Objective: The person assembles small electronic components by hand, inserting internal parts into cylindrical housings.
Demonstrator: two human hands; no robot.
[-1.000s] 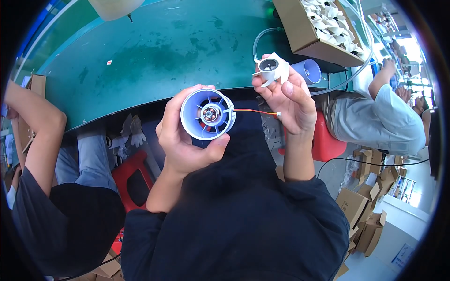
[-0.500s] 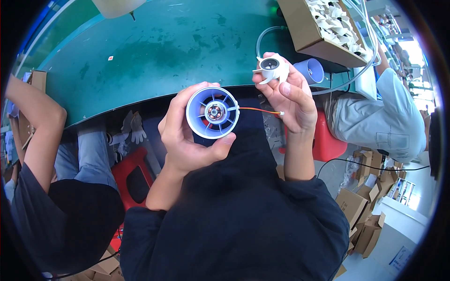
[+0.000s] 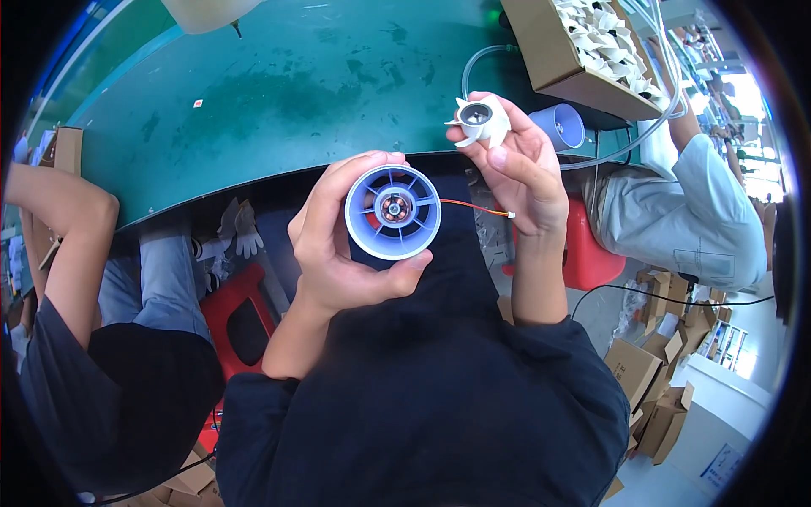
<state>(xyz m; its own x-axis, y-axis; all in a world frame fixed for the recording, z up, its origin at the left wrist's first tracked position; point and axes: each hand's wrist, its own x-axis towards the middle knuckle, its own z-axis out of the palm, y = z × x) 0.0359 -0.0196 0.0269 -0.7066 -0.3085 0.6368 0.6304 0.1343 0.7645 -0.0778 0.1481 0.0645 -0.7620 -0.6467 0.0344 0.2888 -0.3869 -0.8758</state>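
Observation:
My left hand (image 3: 325,232) is wrapped round a blue-violet fan housing (image 3: 361,239), its round mouth facing me. Inside it, spokes run to a hub where copper motor windings (image 3: 395,209) show. A red and yellow wire (image 3: 473,206) with a small white connector comes out of the housing's right side and reaches toward my right palm. Up and to the right, my right hand (image 3: 532,173) grips a white fan impeller (image 3: 495,127) between thumb and fingers, its dark-lined hub turned toward me. The impeller and the housing are apart.
Another blue-violet housing (image 3: 562,127) lies on the green table (image 3: 279,110) behind my right hand. A cardboard box (image 3: 553,72) of white impellers stands at the back right, beside clear tubing (image 3: 481,63). People sit at both sides; cartons (image 3: 634,372) are at lower right.
The housing in my left hand has shifted slightly right and down. My right hand has brought the impeller a little left and tilted it, so its blades face me more.

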